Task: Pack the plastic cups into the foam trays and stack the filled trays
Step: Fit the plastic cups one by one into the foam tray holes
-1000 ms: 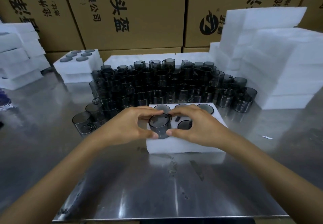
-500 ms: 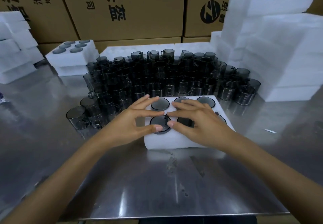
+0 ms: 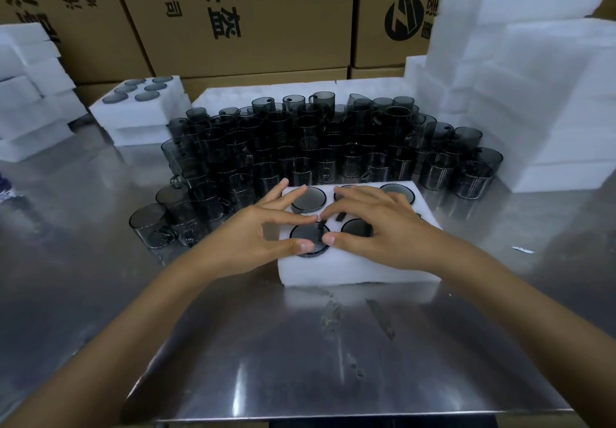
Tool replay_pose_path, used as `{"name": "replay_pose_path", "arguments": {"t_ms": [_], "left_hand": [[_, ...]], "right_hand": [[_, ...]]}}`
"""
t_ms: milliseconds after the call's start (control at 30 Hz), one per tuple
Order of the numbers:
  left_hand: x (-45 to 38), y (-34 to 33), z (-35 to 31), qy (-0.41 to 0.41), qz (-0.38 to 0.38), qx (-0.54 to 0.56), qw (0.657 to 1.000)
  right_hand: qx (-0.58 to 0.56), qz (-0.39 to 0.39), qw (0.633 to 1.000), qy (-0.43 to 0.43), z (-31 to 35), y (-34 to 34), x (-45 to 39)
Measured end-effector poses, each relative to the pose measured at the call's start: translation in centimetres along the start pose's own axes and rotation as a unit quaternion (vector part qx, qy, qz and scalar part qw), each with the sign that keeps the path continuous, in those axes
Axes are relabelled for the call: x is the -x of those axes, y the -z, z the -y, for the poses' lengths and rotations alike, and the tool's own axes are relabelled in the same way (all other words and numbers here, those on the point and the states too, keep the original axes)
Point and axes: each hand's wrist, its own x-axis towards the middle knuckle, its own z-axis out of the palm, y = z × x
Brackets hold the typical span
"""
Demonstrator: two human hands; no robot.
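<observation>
Under right hand [image 3: 383,227] — tray [image 3: 350,271] half-hidden

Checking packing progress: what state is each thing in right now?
Near tray: on table, visible holes filled.
Front-left cup: seated in its hole, both hands' fingertips on it.
Left hand: fingers on cup rim.
Right hand: fingers on cup rim.
Loose cups: unpacked, crowded behind tray.
Far tray: filled, stacked.
</observation>
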Motion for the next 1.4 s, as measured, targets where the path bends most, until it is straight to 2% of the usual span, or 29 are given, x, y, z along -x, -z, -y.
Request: {"name": "replay_pose_path", "arguments": {"t_ms": [100,200,300,400,567,733,833,900,967,1067,1133,1200,1267,1400], "left_hand": [[-0.6,1.2,0.1,-0.010,0.005,-0.020,1.000],[-2.7,3.7,1.5,0.019,-0.120,-0.145,0.982],[-5.4,7.1,3.2,0.117,-0.219,-0.273,0.929],[-7.6,9.3,4.9,0.174,-0.209,-0.320,0.908],[-8.9,9.1,6.6,0.152,-0.194,-0.340,0.907],[-8.6,8.1,6.9,0.147,-0.211,-0.321,0.911],[-7.9,7.1,5.7,0.109,-0.233,-0.314,0.914],[-7.0,5.8,4.2,0.054,-0.240,-0.302,0.921],[-5.8,4.1,2.7,0.003,-0.226,-0.295,0.929],[-3.2,1.6,0.9,0.001,-0.181,-0.219,0.959],[-1.5,0.2,0.2,0.056,-0.145,-0.167,0.974],[-0.5,-1.1,-0.2,0.117,-0.115,-0.129,0.978],[-0.3,-2.1,-0.8,0.140,-0.132,-0.082,0.978],[-0.3,-2.8,-2.1,0.105,-0.208,-0.019,0.972]], "right_hand": [[0.013,0.015,1.000,0.014,-0.4,0.4,-0.4],[-0.010,0.018,1.000,0.006,-0.7,0.6,-0.6],[-0.019,0.010,1.000,-0.013,-1.0,0.2,-0.4],[-0.019,0.000,1.000,-0.020,-1.1,-0.1,-0.5],[-0.020,-0.018,1.000,-0.010,-1.3,-0.3,-0.6],[-0.020,-0.035,0.999,-0.006,-1.5,-0.6,-0.7],[-0.025,-0.050,0.998,-0.006,-1.4,-0.7,-0.5],[-0.052,-0.095,0.994,0.000,-1.4,-0.5,-0.4],[-0.111,-0.178,0.978,-0.017,-1.7,0.1,-0.1],[-0.133,-0.248,0.952,-0.123,-3.5,1.2,1.0],[-0.094,-0.217,0.945,-0.226,-5.1,1.6,2.0],[-0.127,-0.161,0.936,-0.285,-5.8,1.4,2.9],[-0.209,-0.135,0.923,-0.294,-5.5,1.0,3.7],[-0.377,-0.155,0.882,-0.236,-4.3,0.9,4.5]]}}
